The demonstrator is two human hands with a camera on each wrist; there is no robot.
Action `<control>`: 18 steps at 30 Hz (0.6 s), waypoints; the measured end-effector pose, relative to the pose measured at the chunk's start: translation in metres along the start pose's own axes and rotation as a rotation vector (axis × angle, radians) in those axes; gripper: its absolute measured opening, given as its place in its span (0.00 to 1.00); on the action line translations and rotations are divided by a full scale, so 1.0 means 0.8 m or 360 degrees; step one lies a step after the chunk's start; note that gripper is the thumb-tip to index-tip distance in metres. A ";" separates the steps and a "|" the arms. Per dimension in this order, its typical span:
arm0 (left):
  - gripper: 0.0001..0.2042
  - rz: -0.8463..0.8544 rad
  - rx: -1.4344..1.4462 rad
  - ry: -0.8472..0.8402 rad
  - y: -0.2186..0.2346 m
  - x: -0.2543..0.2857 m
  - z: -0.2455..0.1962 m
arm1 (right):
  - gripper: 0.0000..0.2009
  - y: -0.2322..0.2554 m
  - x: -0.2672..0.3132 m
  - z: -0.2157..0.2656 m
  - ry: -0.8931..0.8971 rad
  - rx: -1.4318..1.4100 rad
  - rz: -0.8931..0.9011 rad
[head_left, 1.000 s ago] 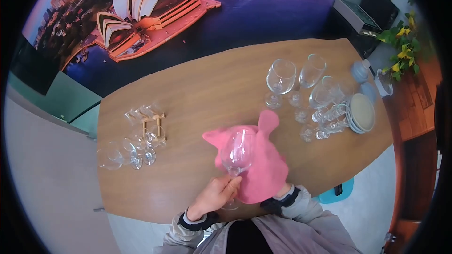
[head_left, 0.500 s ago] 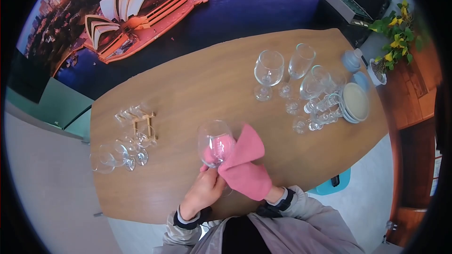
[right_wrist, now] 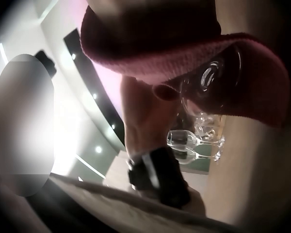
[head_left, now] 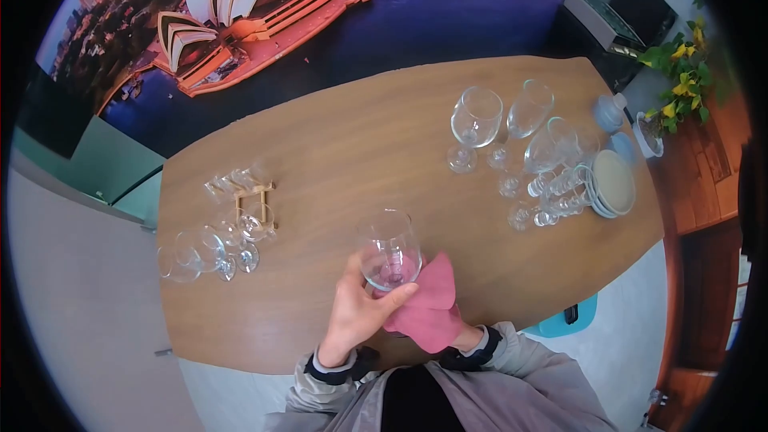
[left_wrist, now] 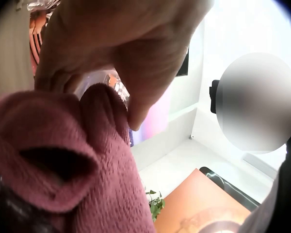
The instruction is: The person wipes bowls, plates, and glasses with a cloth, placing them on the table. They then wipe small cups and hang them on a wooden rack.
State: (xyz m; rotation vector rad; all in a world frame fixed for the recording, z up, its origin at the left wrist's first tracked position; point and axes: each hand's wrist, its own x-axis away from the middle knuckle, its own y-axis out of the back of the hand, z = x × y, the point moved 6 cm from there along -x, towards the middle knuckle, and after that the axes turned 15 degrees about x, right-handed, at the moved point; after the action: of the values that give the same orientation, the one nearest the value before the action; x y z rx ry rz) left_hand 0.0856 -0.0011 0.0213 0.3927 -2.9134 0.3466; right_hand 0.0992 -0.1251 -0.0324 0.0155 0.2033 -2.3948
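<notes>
A clear wine glass is held upright over the near side of the table, in front of the person. My left hand grips the lower part of its bowl, thumb across the near side. Below the bowl, a pink cloth is bunched around the stem and foot. My right hand holds this cloth, its fingers mostly hidden under the fabric. In the right wrist view the cloth curls about the glass's round foot. The left wrist view shows folded cloth just under the left hand.
Several stemmed glasses stand at the table's right, beside a stack of pale dishes. At the left are more wine glasses and a small wooden rack with glasses. A teal stool is beyond the near right edge.
My left hand has shifted from the stem up to the bowl. The cloth, first spread behind the bowl, has come down around the stem and foot with the right hand.
</notes>
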 end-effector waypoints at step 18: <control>0.41 0.0112 -0.0950 -0.0630 0.014 0.002 -0.058 | 0.19 0.078 0.034 -0.007 -0.0107 -0.0833 0.0006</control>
State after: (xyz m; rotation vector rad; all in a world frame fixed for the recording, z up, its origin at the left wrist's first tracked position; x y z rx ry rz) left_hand 0.0881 0.0212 0.0638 0.2831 -3.2037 -0.6568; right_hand 0.1209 -0.1877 -0.0489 -0.3059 0.7874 -2.2650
